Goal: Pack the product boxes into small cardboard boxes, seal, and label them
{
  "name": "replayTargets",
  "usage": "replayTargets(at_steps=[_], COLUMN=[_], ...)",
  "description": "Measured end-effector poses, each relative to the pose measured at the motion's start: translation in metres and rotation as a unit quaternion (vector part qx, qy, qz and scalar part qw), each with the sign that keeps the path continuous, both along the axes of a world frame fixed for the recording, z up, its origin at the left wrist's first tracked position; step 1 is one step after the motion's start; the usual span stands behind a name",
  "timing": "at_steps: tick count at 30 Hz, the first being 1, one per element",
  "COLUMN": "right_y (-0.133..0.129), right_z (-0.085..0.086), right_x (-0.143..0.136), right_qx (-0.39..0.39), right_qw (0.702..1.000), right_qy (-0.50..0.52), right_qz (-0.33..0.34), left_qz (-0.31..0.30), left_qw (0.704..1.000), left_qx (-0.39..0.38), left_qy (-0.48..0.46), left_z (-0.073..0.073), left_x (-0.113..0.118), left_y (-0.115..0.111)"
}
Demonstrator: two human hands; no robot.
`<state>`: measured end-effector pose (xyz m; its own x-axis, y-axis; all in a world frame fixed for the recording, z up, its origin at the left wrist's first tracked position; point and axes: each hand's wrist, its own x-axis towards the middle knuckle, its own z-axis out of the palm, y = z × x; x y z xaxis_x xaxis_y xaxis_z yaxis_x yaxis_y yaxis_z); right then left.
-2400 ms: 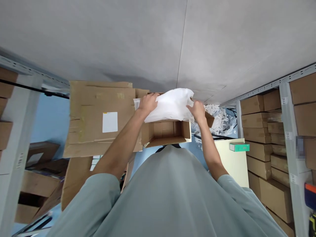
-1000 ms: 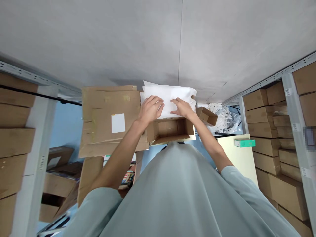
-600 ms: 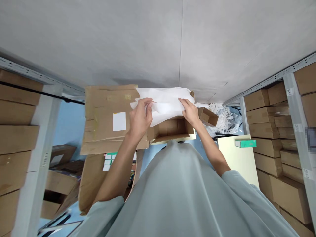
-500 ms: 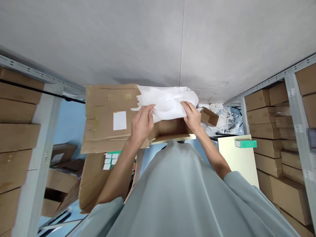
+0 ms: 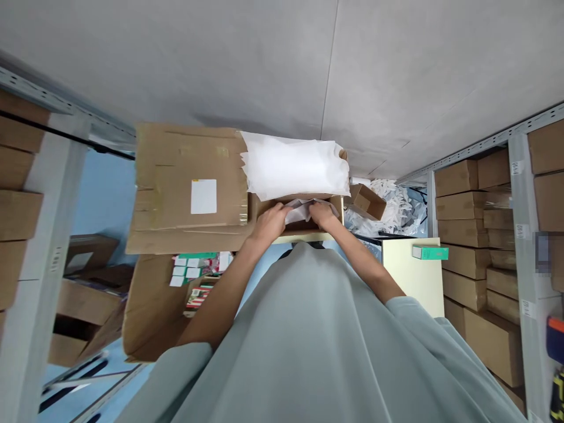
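Observation:
In front of my body stands an open cardboard box (image 5: 256, 207). A crumpled sheet of thin white paper (image 5: 301, 211) hangs in it between my hands. My left hand (image 5: 271, 222) grips the sheet's left side with closed fingers. At the other side my right hand (image 5: 322, 214) is closed on the same sheet, knuckles up and fingertips partly hidden. Just behind lies a stack of white tissue paper (image 5: 295, 167) with ragged edges, beside a large cardboard box (image 5: 171, 176) with a white label (image 5: 203, 196).
A lower open carton (image 5: 150, 311) on the left holds small green-and-white boxes (image 5: 180, 271). To the right, a green box (image 5: 430, 252) lies on a pale yellow surface (image 5: 409, 279), near shredded white paper (image 5: 392, 202) and a small open box (image 5: 368, 201). Shelves of cartons (image 5: 460, 247) flank both sides.
Both hands have moved from the tissue stack down toward me into the open box, with a white sheet now crumpled between them. The view has shifted slightly.

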<state>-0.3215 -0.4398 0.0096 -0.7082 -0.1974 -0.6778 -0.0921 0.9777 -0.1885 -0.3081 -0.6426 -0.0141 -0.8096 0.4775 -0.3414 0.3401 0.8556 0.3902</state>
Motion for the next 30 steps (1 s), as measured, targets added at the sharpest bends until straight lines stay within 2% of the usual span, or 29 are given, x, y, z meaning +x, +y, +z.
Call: replayTargets(at_steps=[3,5,7,9,11,13,16,19,25,30], right_y=[-0.008,-0.005,0.004,0.017,0.029,0.036,0.038,0.034,0.027,0.025], right_z=[-0.004,0.003,0.019,0.039,0.057,0.067,0.064,0.051,0.041,0.033], right_x=[-0.006,0.003,0.018,0.032,0.037,0.029,0.003,-0.017,-0.016,-0.015], right_qx=[-0.006,-0.021,-0.045,-0.097,-0.161,-0.194,-0.182,-0.188,-0.193,-0.192], right_qw=[0.999,0.999,0.999,0.994,0.975,0.950,0.949,0.963,0.965,0.962], right_qy=[-0.033,-0.024,0.000,0.052,0.146,0.237,0.253,0.191,0.172,0.189], right_qz=[0.003,0.006,0.009,-0.004,-0.037,-0.059,-0.038,-0.016,-0.045,-0.048], left_qz=[-0.011,-0.015,-0.007,0.021,0.079,0.118,0.083,0.036,-0.005,0.005], left_qw=[0.999,0.998,0.998,0.997,0.988,0.974,0.976,0.989,0.992,0.993], left_qx=[-0.008,0.004,0.034,0.078,0.126,0.146,0.116,0.087,0.045,0.034], left_qy=[-0.045,-0.061,-0.046,-0.014,0.046,0.130,0.165,0.115,0.122,0.114], left_z=[-0.010,-0.006,0.007,0.027,0.050,0.067,0.074,0.066,0.054,0.058], left_x=[-0.017,-0.015,-0.004,0.011,0.021,0.019,-0.002,-0.022,-0.032,-0.041], left_y=[0.006,0.006,-0.001,-0.012,-0.021,-0.026,-0.026,-0.024,-0.022,-0.017])
